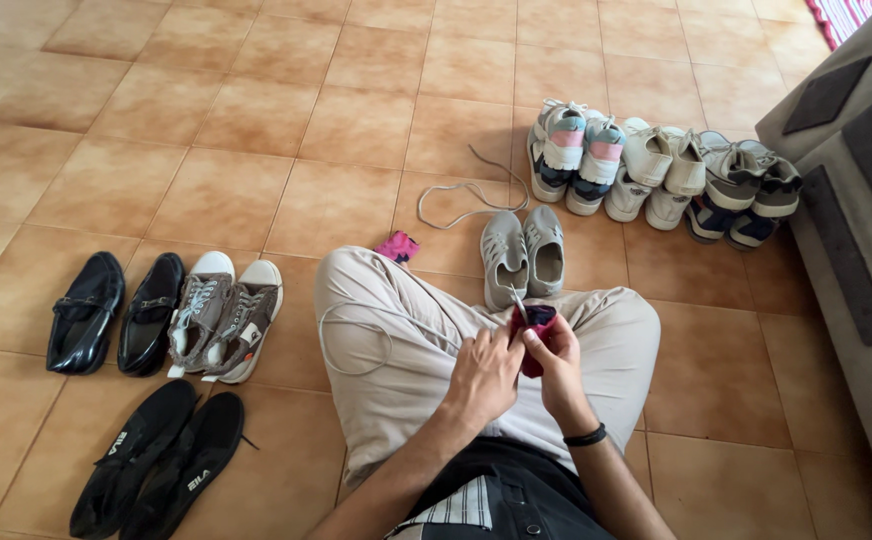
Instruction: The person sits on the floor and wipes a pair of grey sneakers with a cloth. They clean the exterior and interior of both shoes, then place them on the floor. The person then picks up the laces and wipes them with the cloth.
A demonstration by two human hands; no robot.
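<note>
I sit cross-legged on a tiled floor in beige trousers. My left hand and my right hand meet over my lap, both gripping a small dark red shoe. A pale lace rises from the shoe between my fingertips, and a lace loop lies across my left thigh. A second dark pink shoe peeks out beyond my left knee. My right wrist wears a black band.
A grey laceless pair and a loose lace lie ahead. Three sneaker pairs line up beside a grey sofa on the right. On the left are black loafers, grey-brown sneakers and black sports shoes.
</note>
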